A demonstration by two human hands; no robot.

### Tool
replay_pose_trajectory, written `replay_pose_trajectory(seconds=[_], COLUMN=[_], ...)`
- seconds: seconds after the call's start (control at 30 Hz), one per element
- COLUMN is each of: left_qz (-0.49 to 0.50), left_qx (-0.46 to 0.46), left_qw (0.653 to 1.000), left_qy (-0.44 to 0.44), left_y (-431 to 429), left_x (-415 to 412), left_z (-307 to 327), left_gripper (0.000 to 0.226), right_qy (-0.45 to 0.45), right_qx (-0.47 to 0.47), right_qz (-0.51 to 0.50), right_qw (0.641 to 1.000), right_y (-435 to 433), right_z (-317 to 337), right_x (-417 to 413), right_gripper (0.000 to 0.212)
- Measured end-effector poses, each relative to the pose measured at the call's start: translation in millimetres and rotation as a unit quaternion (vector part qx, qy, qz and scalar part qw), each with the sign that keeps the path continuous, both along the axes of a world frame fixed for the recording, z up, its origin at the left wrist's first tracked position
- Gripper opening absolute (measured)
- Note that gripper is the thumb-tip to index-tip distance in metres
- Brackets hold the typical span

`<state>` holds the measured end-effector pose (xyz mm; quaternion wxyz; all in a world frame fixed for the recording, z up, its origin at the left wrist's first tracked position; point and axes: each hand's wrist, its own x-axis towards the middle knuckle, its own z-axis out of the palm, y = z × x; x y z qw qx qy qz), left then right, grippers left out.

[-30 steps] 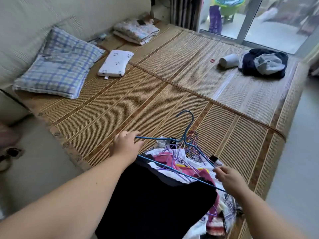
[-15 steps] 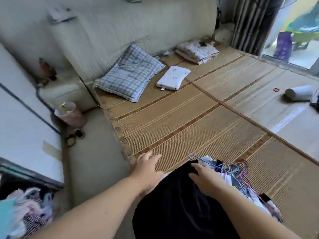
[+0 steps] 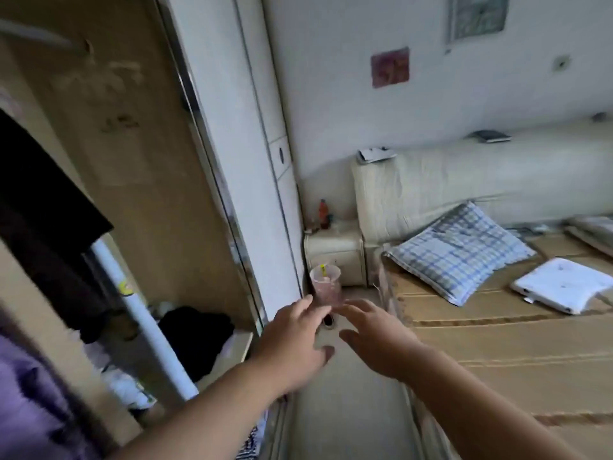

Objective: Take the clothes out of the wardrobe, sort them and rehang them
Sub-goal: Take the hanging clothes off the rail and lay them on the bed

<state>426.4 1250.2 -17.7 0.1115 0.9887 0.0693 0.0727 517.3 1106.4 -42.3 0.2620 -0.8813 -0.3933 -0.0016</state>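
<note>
The open wardrobe (image 3: 139, 167) fills the left of the view. Dark clothes (image 3: 43, 207) hang inside it at the upper left. A black garment (image 3: 195, 330) lies on its lower shelf, and a purple cloth (image 3: 30, 403) shows at the bottom left edge. My left hand (image 3: 292, 340) and my right hand (image 3: 374, 340) are both stretched forward with spread fingers, empty, over the floor strip between the wardrobe and the bed. The pile of clothes and hangers is out of sight.
A white roll (image 3: 146, 327) leans inside the wardrobe. The sliding door frame (image 3: 229, 207) stands just left of my left hand. A pink bin (image 3: 326, 285), a bedside cabinet (image 3: 335, 257), the mat-covered bed (image 3: 497, 353), a checked pillow (image 3: 457, 254) and a white pillow (image 3: 564, 283) are to the right.
My head has turned left from the bed to the wardrobe. Both hands have left the black garment and hangers on the bed and now reach forward empty.
</note>
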Motion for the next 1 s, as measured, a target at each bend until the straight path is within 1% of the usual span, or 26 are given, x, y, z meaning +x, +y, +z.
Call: replay_pose_trajectory(seconds=[0.13,0.23,0.33,0.43,0.53,0.6,0.73,0.83,0.9,1.0], left_qz=[0.079,0.146,0.199,0.245,0.310,0.349,0.410,0.449,0.473,0.504], left_qx=[0.032,0.093,0.172,0.272,0.345,0.375,0.430,0.463,0.472,0.507], left_qw=[0.992,0.968,0.928,0.875,0.818,0.789,0.719,0.671,0.647,0.605], left_qy=[-0.093,-0.180,-0.262,-0.317,-0.340,-0.339,-0.361,-0.365,-0.367,-0.350], left_y=[60.0,87.9,107.4,124.9,146.4,161.9,183.8,192.1,192.8,191.3], left_x=[-42.4,-63.9,-80.3,-94.2,-106.5,-112.1,-116.0,-111.4,-110.9,-109.2], left_z=[54.6,106.6,158.1,201.1,237.4,259.2,299.4,326.8,343.0,357.7], left_gripper=[0.066,0.064,0.065,0.063,0.067,0.073,0.086,0.087,0.087,0.087], right_qy=[-0.052,-0.076,-0.091,-0.101,-0.108,-0.108,-0.095,-0.084,-0.089,-0.061], right_qx=[0.053,0.107,0.170,0.220,0.241,0.254,0.274,0.274,0.274,0.293], right_qz=[0.065,0.112,0.160,0.194,0.232,0.258,0.322,0.377,0.398,0.431], right_qw=[0.995,0.985,0.968,0.951,0.936,0.926,0.901,0.881,0.871,0.851], right_y=[83.9,135.9,179.5,216.4,251.9,274.0,318.8,354.3,378.4,414.1], right_z=[55.6,99.0,140.7,176.1,205.5,226.4,269.5,298.6,316.0,342.0], right_x=[-15.0,-27.8,-39.9,-43.1,-36.4,-29.2,-10.3,7.1,15.0,21.4], right_gripper=[0.052,0.055,0.056,0.055,0.055,0.056,0.057,0.056,0.053,0.049])
